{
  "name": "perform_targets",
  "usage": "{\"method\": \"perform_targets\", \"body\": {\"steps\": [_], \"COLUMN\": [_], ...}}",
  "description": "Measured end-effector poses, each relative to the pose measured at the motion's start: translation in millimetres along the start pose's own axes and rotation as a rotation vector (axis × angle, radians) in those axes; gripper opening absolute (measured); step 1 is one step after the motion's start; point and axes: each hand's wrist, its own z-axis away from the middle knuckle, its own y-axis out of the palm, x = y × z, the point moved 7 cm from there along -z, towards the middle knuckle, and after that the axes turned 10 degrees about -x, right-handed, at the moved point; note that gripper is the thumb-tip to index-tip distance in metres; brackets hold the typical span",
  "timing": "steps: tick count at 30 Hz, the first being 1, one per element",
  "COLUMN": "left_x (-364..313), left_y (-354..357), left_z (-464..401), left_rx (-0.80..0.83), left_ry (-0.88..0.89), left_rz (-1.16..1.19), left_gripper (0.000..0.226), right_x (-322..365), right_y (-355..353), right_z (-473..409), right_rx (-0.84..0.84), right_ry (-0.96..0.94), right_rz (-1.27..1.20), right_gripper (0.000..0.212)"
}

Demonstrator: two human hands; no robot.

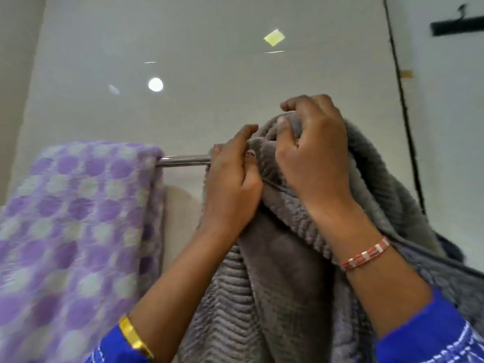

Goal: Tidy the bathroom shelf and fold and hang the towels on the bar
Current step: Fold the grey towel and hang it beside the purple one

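Nearest the camera, two blue sleeves (429, 336) lead up to both hands, which are bunched into a grey ribbed towel (275, 271). The left hand (233, 184) has its fingers curled closed on a fold of the towel right at the chrome towel bar (183, 161); the right hand (314, 158) is clenched on the towel's upper edge, lifted a little above bar height. The bulk of the towel hangs down between the forearms and trails off to the right.

To do this step well, I judge the gathered edge should go over the bar evenly, then be drawn down behind until both halves hang level, with the bunched folds smoothed flat along the bar rather than left in a lump.

To the left, a purple-and-white spotted towel (73, 226) already hangs over the same bar, just beside the left hand; only a short bare stretch of bar shows between them, so the grey towel should stay clear of it. Behind is glossy wall tile (209, 61). A dark hook rack (455, 27) sits far up on the right, well apart
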Motion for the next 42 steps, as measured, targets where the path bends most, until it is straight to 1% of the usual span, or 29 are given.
{"method": "perform_targets", "body": {"steps": [2,3,5,6,8,10,12,14,16,19,21,23,25,28,30,31,33,35,36,38,39,40,42], "left_x": [-8.5,-10.5,-10.3,-9.0,-6.0,-3.5,-0.4,4.1,6.8,7.6,13.2,17.1,17.4,13.5,10.3,9.9,13.1,19.8,22.8,29.2,31.2,32.3,35.5], "left_y": [12.2,17.0,22.1,22.8,22.4,20.3,16.0,9.1,3.5,-1.4,-4.5,-5.1,-1.9,10.8,20.8,24.5,28.9,27.2,25.3,23.8,24.1,24.5,24.9], "left_z": [1.5,2.2,3.8,5.0,8.4,12.9,19.3,30.2,45.6,62.9,62.3,54.7,41.7,24.4,23.0,25.1,29.9,27.7,25.2,22.2,22.4,23.6,26.4], "left_rx": [-0.021,-0.022,-0.021,-0.019,-0.009,-0.008,-0.037,-0.094,-0.136,-0.158,-0.168,-0.142,-0.081,0.010,0.019,0.015,0.001,-0.012,-0.017,-0.004,0.007,0.018,0.020], "left_ry": [0.052,0.070,0.085,0.090,0.115,0.136,0.129,0.065,-0.006,-0.091,-0.222,-0.380,-0.482,-0.557,-0.593,-0.607,-0.627,-0.617,-0.609,-0.615,-0.627,-0.640,-0.648], "left_rz": [-0.047,-0.069,-0.085,-0.088,-0.115,-0.139,-0.125,-0.082,-0.044,0.022,0.123,0.229,0.245,0.164,0.153,0.160,0.194,0.192,0.181,0.187,0.212,0.252,0.330], "left_gripper": [0.045,0.044,0.043,0.042,0.038,0.033,0.031,0.030,0.030,0.028,0.030,0.045,0.066,0.089,0.095,0.095,0.082,0.065,0.061,0.062,0.064,0.065,0.061], "right_x": [-12.3,-18.6,-36.5,-45.8,-58.4,-61.9,-61.5,-59.7,-52.7,-40.0,-35.6,-35.7,-34.3,-29.5,-28.5,-30.0,-35.4,-39.7,-38.8,-31.6,-26.4,-20.8,-10.9], "right_y": [-5.9,-5.9,-1.8,0.6,4.8,7.4,6.1,-0.9,-10.5,-19.4,-25.0,-30.9,-35.5,-42.6,-46.7,-47.8,-46.8,-40.8,-37.4,-36.1,-40.8,-49.0,-67.8], "right_z": [-3.7,-4.2,-3.6,-2.7,-0.4,1.7,3.4,5.7,14.8,41.9,58.1,69.2,79.6,98.6,111.2,116.7,126.0,132.7,134.7,135.5,132.1,125.6,107.3], "right_rx": [0.008,0.020,0.102,0.157,0.221,0.225,0.202,0.155,0.104,0.111,0.117,0.104,0.084,0.019,-0.025,-0.042,-0.037,0.040,0.097,0.179,0.165,0.110,-0.059], "right_ry": [-0.034,-0.066,-0.058,-0.016,0.054,0.056,0.050,0.061,0.016,-0.030,-0.009,0.036,0.073,0.079,0.082,0.089,0.116,0.124,0.099,0.012,-0.020,-0.036,-0.032], "right_rz": [0.129,0.243,0.437,0.462,0.419,0.394,0.351,0.276,0.249,0.213,0.169,0.095,-0.015,-0.128,-0.163,-0.174,-0.188,-0.164,-0.126,-0.078,-0.082,-0.101,-0.158], "right_gripper": [0.027,0.031,0.044,0.052,0.066,0.071,0.065,0.054,0.047,0.045,0.043,0.039,0.033,0.025,0.025,0.026,0.026,0.021,0.019,0.020,0.021,0.021,0.023]}}
